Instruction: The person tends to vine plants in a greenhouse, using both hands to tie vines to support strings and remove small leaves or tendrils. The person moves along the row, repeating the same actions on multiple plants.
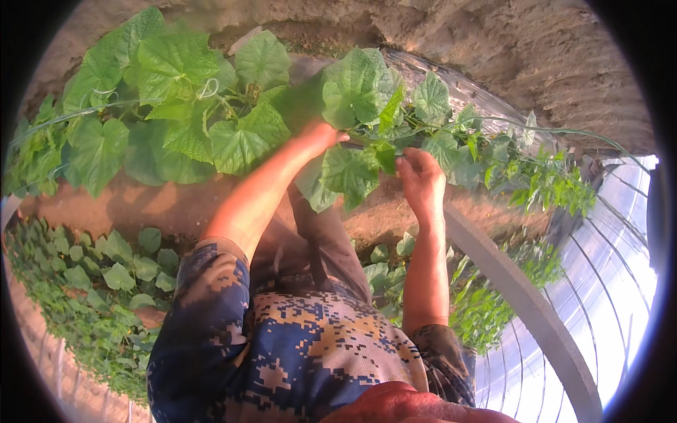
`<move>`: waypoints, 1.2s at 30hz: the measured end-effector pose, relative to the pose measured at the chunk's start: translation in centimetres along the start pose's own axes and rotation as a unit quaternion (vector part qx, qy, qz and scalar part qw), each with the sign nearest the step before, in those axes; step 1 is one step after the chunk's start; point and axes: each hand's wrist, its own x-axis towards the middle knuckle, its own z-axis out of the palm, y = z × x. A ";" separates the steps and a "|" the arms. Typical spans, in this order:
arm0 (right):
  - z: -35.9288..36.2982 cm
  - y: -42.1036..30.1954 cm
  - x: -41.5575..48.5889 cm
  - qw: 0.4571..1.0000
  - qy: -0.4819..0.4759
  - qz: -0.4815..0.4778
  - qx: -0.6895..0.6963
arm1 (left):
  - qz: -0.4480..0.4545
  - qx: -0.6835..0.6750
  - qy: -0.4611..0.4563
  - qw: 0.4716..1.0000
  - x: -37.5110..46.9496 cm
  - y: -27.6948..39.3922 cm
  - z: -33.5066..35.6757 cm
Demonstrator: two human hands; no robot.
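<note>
My left hand [321,135] reaches in among the leaves of a climbing vine that looks like cucumber. A broad leaf [351,87] hangs just above it, and its fingers are mostly hidden; the thumb points right beside a thin stem [365,138]. Lower down, a lobed leaf [349,172] hangs between my two hands. My right hand [423,174] is raised to the right of that leaf with its fingers curled. Its thumb and fingertip are close to a small shaded leaf [387,157], and whether they pinch anything cannot be made out.
A green twine [560,129] runs along the vine row. Behind it rises a rough earthen wall [508,63]. Lower plants [119,277] grow behind me. To the right, a curved grey beam [529,306] arches before translucent greenhouse film [592,280].
</note>
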 end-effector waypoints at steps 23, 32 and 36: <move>1.1 -4.5 0.6 0.921 -0.238 -0.302 0.067 | -0.070 -0.055 -0.015 0.996 -1.0 0.0 0.1; -6.8 0.7 0.7 0.881 -0.035 0.019 0.472 | -0.001 0.011 0.017 1.000 -0.1 -1.6 0.0; -15.4 3.8 0.0 0.830 0.117 -0.056 0.543 | 0.024 -0.036 0.070 0.997 1.6 -4.3 0.2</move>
